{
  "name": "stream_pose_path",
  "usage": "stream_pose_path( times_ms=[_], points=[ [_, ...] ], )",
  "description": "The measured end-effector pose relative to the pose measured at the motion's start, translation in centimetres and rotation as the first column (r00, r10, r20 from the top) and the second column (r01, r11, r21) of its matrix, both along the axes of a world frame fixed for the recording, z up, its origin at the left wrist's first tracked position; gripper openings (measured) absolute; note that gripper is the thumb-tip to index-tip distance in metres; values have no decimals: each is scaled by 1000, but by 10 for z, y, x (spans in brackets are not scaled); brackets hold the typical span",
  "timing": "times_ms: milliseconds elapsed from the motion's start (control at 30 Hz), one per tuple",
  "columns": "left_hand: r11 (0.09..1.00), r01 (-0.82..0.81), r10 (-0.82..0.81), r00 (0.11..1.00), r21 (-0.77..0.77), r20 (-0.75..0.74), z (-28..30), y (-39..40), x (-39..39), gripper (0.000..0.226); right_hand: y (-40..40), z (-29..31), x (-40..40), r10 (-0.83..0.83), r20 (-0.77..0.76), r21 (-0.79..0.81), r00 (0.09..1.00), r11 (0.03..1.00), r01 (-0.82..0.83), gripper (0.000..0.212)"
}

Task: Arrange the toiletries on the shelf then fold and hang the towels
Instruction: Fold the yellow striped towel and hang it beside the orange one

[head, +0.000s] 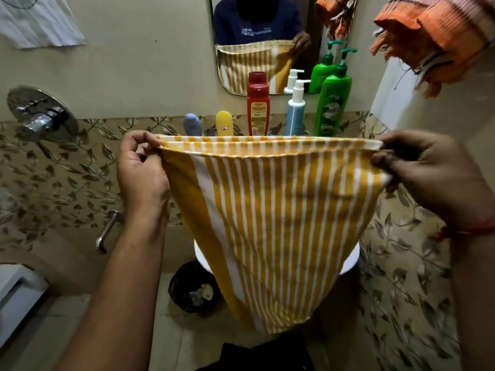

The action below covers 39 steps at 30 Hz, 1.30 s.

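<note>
Mirror (267, 28) on wall; chrome tap (41, 115) mounted at left, lever (107, 231) below; black bin (194, 287) on floor; white cloth (37, 21) hung top left

I see the yellow-and-white striped towel (278, 223) hanging folded in half, and five bottles (257, 108) standing behind it.

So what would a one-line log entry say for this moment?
step: folding | held: striped towel | left hand: pinching corner | right hand: pinching corner

"Vatika" on green pump bottle (332, 103)
</note>
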<state>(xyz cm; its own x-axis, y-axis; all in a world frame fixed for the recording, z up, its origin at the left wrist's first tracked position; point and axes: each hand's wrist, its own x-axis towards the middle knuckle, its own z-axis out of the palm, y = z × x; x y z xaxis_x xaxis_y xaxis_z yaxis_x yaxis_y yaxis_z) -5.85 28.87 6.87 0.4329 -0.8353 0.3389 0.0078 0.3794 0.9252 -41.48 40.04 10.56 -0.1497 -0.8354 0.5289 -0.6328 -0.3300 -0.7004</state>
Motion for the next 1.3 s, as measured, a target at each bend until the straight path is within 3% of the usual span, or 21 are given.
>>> stream_pose_path(
  times_ms=[100,200,300,333,400,433,533,633,667,733,867,967,1000,1067,1100,1200,1300],
  points=[
    [1000,-21,21,1000,21,4,-1,0,-5,50,-6,-7,4,-69,54,24,996,997,68,23],
    [998,-50,50,999,47,9,-3,0,-3,52,-3,-6,6,-32,140,35,990,999,27,26],
    [998,-49,48,998,32,34,5,3,-2,46,2,6,12,66,296,-114,953,993,-33,19],
    [998,-55,54,998,30,31,8,1,-2,44,2,8,12,79,250,-75,965,995,-62,18],
    [996,-77,77,997,44,-11,10,-4,-2,44,2,8,11,158,138,187,978,965,-183,15],
    [995,-88,89,996,49,-29,10,-6,-1,46,4,10,11,191,172,229,966,946,-228,13],
    [994,-101,102,994,45,-30,9,-7,-3,50,5,18,12,232,364,-48,902,972,-231,14],
    [993,-116,118,992,39,-54,13,-7,-5,52,-1,11,15,139,193,67,971,986,-155,18],
    [993,-112,113,992,24,-64,15,-8,-6,52,-3,9,15,122,217,42,969,990,-134,17],
    [995,-97,96,992,-4,-85,16,-10,-8,51,-4,11,15,161,390,-51,907,987,-154,8],
    [994,-109,108,988,1,-112,16,-12,-8,51,-3,3,13,254,608,-26,752,953,-301,8],
    [991,-126,131,985,47,-112,15,-16,-8,52,-1,5,15,183,428,108,885,962,-251,7],
    [990,-126,132,986,61,-103,13,-16,-10,51,5,7,15,256,402,95,879,943,-318,6],
    [989,-130,138,983,72,-117,13,-14,-14,50,11,14,22,478,472,-48,741,853,-520,9],
    [988,-135,144,981,73,-132,13,-13,-14,50,13,15,28,488,459,-67,743,852,-519,10],
    [990,-132,138,980,54,-141,17,-18,-13,49,-6,2,32,258,220,105,941,953,-286,13],
    [999,-37,39,995,26,-95,14,-17,-19,48,-18,-10,36,214,248,160,945,953,-258,13]
  ],
)
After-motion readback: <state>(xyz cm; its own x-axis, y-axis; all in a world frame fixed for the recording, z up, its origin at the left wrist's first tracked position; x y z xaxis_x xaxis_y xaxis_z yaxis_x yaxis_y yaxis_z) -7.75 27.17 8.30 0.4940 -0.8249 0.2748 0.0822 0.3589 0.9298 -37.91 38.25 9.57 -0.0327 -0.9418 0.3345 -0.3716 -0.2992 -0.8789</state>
